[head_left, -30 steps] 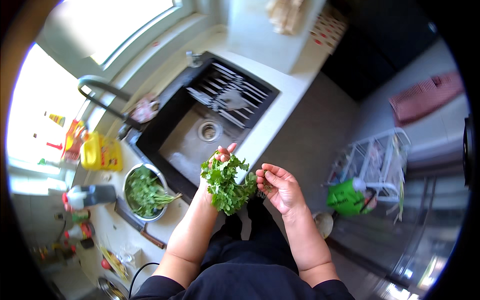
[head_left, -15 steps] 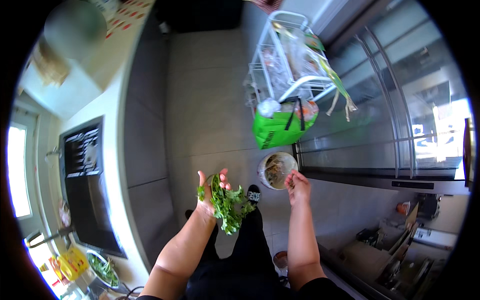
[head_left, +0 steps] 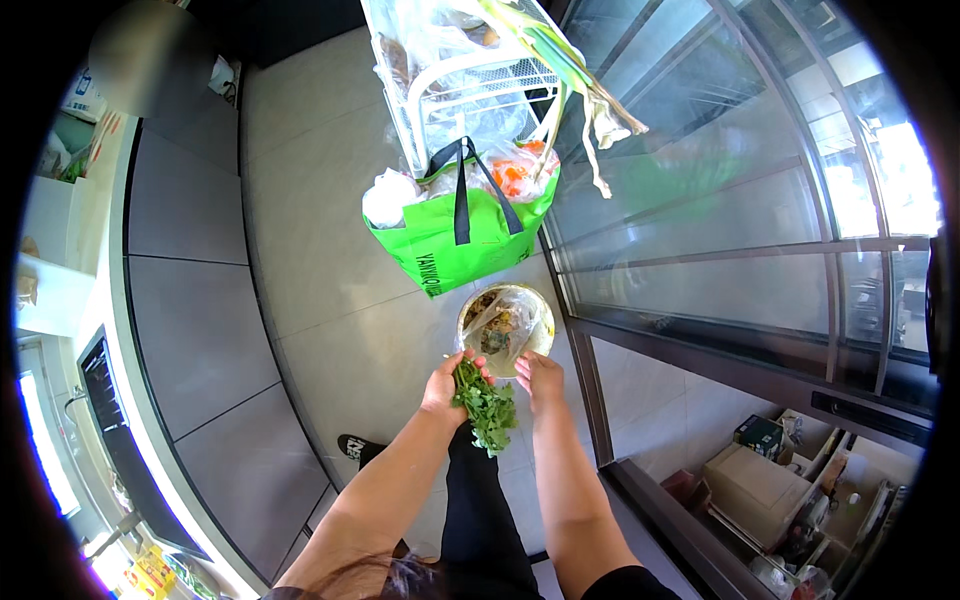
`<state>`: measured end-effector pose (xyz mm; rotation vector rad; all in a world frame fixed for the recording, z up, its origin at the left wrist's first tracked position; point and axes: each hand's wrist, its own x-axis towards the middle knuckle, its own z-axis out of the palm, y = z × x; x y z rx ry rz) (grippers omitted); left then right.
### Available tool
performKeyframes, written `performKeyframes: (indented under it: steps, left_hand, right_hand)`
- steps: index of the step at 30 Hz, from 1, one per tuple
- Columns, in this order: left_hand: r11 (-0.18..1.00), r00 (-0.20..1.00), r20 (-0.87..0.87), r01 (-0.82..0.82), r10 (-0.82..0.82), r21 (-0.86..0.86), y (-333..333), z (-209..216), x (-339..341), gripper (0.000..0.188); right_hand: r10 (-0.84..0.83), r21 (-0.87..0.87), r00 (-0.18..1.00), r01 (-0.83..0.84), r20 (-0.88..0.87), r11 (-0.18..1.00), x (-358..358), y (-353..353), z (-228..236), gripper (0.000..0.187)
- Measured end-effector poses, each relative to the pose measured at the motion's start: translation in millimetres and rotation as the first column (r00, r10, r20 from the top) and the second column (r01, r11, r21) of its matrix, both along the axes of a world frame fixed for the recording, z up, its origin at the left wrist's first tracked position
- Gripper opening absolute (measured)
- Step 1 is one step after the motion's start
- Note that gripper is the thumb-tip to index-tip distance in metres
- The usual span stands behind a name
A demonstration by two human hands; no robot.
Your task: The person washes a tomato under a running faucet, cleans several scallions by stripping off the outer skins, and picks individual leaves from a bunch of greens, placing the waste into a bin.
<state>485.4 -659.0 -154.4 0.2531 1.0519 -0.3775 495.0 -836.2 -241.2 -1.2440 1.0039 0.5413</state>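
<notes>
A bunch of green leafy coriander (head_left: 488, 405) is gripped at its stems by my left hand (head_left: 445, 390), with the leaves hanging toward me. Close by on the right, my right hand (head_left: 541, 381) has its fingers drawn together at the near rim of a round waste bin (head_left: 541, 335). Whatever those fingers may pinch is too small to make out. Clear plastic lines the bin, and dark and yellowish scraps lie inside. The coriander hangs just on the near side of the bin.
Beyond the bin stands a bulging green bag (head_left: 470, 235) with black handles, against a white rack (head_left: 440, 90) holding plastic bags and long leeks (head_left: 555, 60). Grey cabinets (head_left: 200, 330) run along the left. A dark-framed glass door (head_left: 690, 220) is on the right, with boxes (head_left: 755, 485) behind it.
My view has turned toward the right, and I have come closer to the bin and green bag. My left hand with the coriander is now beside my right hand, its fingers closed around the stems.
</notes>
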Motion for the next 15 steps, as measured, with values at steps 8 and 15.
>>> performKeyframes:
  steps: [8,15]
  left_hand:
    - [0.997,0.993,0.095,-0.074,0.074,-0.009,21.9,23.8,-13.5,0.024]
    - [0.995,0.989,0.112,-0.098,0.098,-0.002,44.1,-15.0,-23.6,0.024]
  right_hand:
    - [0.123,-0.282,0.97,-0.061,0.209,0.957,-1.4,18.2,-29.2,0.01]
    - [-0.011,-0.127,0.998,0.019,0.06,0.992,12.4,23.8,-120.3,0.008]
